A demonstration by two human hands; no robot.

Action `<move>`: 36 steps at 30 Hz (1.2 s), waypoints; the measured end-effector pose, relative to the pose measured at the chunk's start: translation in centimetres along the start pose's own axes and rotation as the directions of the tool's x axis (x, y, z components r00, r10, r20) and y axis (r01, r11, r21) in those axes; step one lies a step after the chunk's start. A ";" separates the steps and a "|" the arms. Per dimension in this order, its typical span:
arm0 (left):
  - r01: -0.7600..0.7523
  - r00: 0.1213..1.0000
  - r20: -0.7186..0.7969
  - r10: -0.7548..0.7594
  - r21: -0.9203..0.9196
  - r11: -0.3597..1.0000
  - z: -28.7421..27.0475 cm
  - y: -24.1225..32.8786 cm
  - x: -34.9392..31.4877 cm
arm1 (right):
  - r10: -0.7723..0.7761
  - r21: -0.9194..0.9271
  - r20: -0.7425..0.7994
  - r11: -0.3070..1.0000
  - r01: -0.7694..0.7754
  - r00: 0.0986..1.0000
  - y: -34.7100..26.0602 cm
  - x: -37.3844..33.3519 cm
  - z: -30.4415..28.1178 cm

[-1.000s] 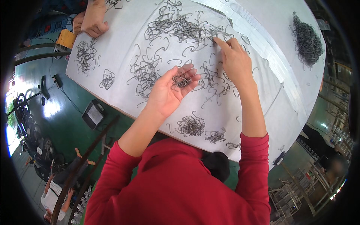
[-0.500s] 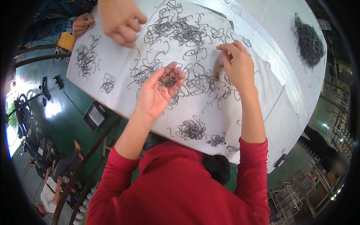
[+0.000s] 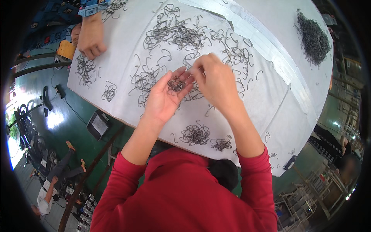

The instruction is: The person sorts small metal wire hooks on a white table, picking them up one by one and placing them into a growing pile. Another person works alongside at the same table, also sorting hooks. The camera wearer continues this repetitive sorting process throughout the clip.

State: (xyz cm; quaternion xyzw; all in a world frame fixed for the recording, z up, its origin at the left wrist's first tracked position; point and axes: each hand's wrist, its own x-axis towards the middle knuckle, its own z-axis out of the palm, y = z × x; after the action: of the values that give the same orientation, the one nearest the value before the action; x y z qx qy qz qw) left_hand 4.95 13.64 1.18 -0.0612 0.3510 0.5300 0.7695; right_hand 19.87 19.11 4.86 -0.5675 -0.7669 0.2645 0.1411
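Note:
My left hand (image 3: 164,100) is palm up over the middle of the white-covered table, its fingers curled a little around a small bundle of dark wire hooks (image 3: 176,83). Just to the right, my right hand (image 3: 217,81) hangs close to those fingertips, with thumb and fingers drawn together. Whatever is in that pinch is hidden. Beyond both hands, many loose S-shaped wire hooks (image 3: 181,35) lie tangled on the table. Nearer my body are a dense heap of hooks (image 3: 196,134) and a smaller heap (image 3: 222,144).
A large dark pile of hooks (image 3: 313,40) stands at the far right of the table (image 3: 255,116). At the far left a co-worker's hand (image 3: 91,38) is over a cluster of hooks (image 3: 85,70). A black bin (image 3: 98,124) sits below the table's left edge.
My right hand has moved left from the loose hooks to my left hand's fingertips. The co-worker's hand has drawn back to the far left. My left hand still holds its bundle.

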 end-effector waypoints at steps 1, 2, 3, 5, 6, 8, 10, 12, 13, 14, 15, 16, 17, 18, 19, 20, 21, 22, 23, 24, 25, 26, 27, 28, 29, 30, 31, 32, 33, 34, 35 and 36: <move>0.007 1.000 0.022 -0.007 -0.032 0.999 -0.2 -0.3 0.3 | 0.002 0.176 0.079 0.984 -0.016 0.997 -0.5 -0.5 -0.2; 0.017 1.000 0.009 -0.017 -0.031 0.999 0.2 -0.3 0.3 | 0.035 0.083 -0.019 0.996 -0.033 0.999 0.0 -0.4 -0.4; 0.026 1.000 -0.004 -0.026 -0.031 0.999 0.8 -0.3 0.2 | 0.058 -0.008 -0.119 0.998 -0.059 0.991 0.9 -0.2 -0.4; 0.032 0.999 -0.015 -0.033 -0.027 0.999 1.2 -0.4 0.1 | 0.104 -0.184 -0.285 0.970 -0.161 0.953 3.7 0.5 -0.1; 0.028 0.999 -0.014 -0.028 -0.023 0.999 1.2 -0.4 0.1 | 0.096 -0.212 -0.260 0.965 -0.154 0.961 4.8 0.1 -0.1; 0.014 1.000 -0.014 -0.014 -0.009 1.000 0.8 -0.3 0.1 | 0.077 -0.262 -0.205 0.956 -0.130 0.976 5.9 -0.4 -0.4; -0.004 1.000 -0.017 0.005 0.010 1.000 0.3 -0.1 0.0 | 0.081 -0.133 -0.167 0.986 -0.104 0.983 5.6 -0.4 -1.0; 0.000 1.000 -0.019 0.000 0.003 1.000 0.0 0.2 -0.2 | 0.071 -0.115 -0.277 0.988 -0.107 0.958 6.2 0.3 -1.3; 0.001 1.000 -0.021 -0.001 -0.001 1.000 -0.1 0.4 -0.3 | 0.064 -0.167 -0.282 0.979 -0.115 0.957 6.9 0.8 -1.4; -0.005 1.000 -0.012 0.005 -0.014 1.000 -0.3 0.5 -0.5 | 0.054 -0.214 -0.289 0.969 -0.119 0.956 7.8 1.5 -1.5; -0.006 1.000 0.000 0.006 -0.028 1.000 -0.4 0.7 -0.6 | 0.047 -0.265 -0.297 0.956 -0.129 0.954 8.6 1.9 -1.8; -0.007 1.000 0.011 0.008 -0.042 0.999 -0.6 0.9 -0.8 | 0.045 -0.305 -0.319 0.941 -0.148 0.947 9.3 2.1 -2.2; -0.016 1.000 0.003 0.016 -0.043 0.999 -0.9 1.2 -1.0 | 0.036 -0.343 -0.337 0.926 -0.158 0.941 9.7 2.4 -2.6; -0.026 1.000 -0.007 0.026 -0.044 0.999 -1.1 1.5 -1.2 | 0.026 -0.380 -0.353 0.909 -0.169 0.935 9.8 2.6 -2.8; -0.036 0.999 -0.016 0.035 -0.045 0.998 -1.3 1.7 -1.3 | 0.076 -0.334 -0.348 0.921 -0.199 0.934 9.7 2.8 -3.1; -0.039 0.999 -0.021 0.038 -0.039 0.998 -1.4 1.7 -1.3 | 0.012 -0.291 -0.330 0.950 -0.113 0.944 9.5 3.2 -3.2; -0.043 0.999 -0.026 0.042 -0.033 0.999 -1.4 1.8 -1.3 | -0.054 -0.245 -0.314 0.969 -0.026 0.948 9.3 4.1 -3.2; -0.048 0.998 -0.031 0.047 -0.028 0.998 -1.4 1.9 -1.3 | -0.122 -0.197 -0.302 0.978 0.063 0.945 9.1 5.1 -3.1; -0.043 0.999 -0.016 0.042 -0.038 0.998 -1.3 1.9 -1.4 | -0.139 -0.180 -0.239 0.979 0.097 0.961 8.8 6.4 -3.1; -0.037 0.999 0.001 0.037 -0.051 0.998 -1.1 1.9 -1.4 | -0.164 -0.206 -0.156 0.970 0.130 0.974 9.0 7.7 -3.3; -0.031 0.999 0.019 0.032 -0.063 0.998 -0.9 1.9 -1.4 | -0.186 -0.230 -0.071 0.959 0.166 0.980 9.3 9.0 -3.6; -0.035 0.999 0.030 0.037 -0.067 0.997 -0.8 2.0 -1.4 | -0.208 -0.247 0.018 0.947 0.206 0.978 9.3 10.0 -3.6; -0.038 0.998 0.043 0.042 -0.071 0.997 -0.6 2.1 -1.5 | -0.225 -0.307 0.066 0.922 0.234 0.972 9.5 10.6 -3.8; -0.041 0.997 0.056 0.045 -0.075 0.996 -0.6 2.2 -1.5 | -0.238 -0.365 0.114 0.893 0.263 0.965 9.7 11.1 -4.1; -0.043 0.998 0.052 0.047 -0.076 0.996 -0.7 2.3 -1.6 | -0.249 -0.420 0.167 0.858 0.297 0.954 9.9 11.3 -4.2; -0.044 0.998 0.049 0.048 -0.076 0.996 -0.8 2.4 -1.7 | -0.288 -0.464 0.178 0.818 0.338 0.941 10.3 11.1 -4.1; -0.044 0.998 0.047 0.047 -0.076 0.996 -1.0 2.4 -1.7 | -0.324 -0.508 0.190 0.775 0.375 0.927 10.7 10.7 -3.8; -0.043 0.998 0.047 0.047 -0.082 0.996 -1.2 2.5 -1.7 | -0.359 -0.551 0.207 0.726 0.412 0.910 10.8 10.4 -3.6; -0.049 0.998 0.044 0.053 -0.090 0.995 -1.6 2.5 -1.8 | -0.306 -0.532 0.197 0.765 0.364 0.931 9.7 9.9 -4.0; -0.054 0.997 0.041 0.058 -0.098 0.994 -1.8 2.5 -1.9 | -0.250 -0.512 0.189 0.800 0.313 0.950 8.5 9.0 -4.7; -0.055 0.998 0.039 0.058 -0.088 0.995 -1.9 2.4 -1.9 | -0.184 -0.496 0.178 0.831 0.250 0.967 7.6 8.0 -5.5; -0.060 0.998 0.032 0.062 -0.077 0.995 -1.9 2.4 -1.9 | -0.179 -0.499 0.158 0.834 0.235 0.971 7.2 7.3 -5.9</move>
State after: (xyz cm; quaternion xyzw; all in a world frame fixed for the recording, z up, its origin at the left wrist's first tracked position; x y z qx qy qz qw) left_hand 1.56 12.32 1.58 -0.0704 0.3192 0.5671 0.7560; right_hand 26.30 28.97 4.99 -0.4832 -0.8728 0.0626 -0.0283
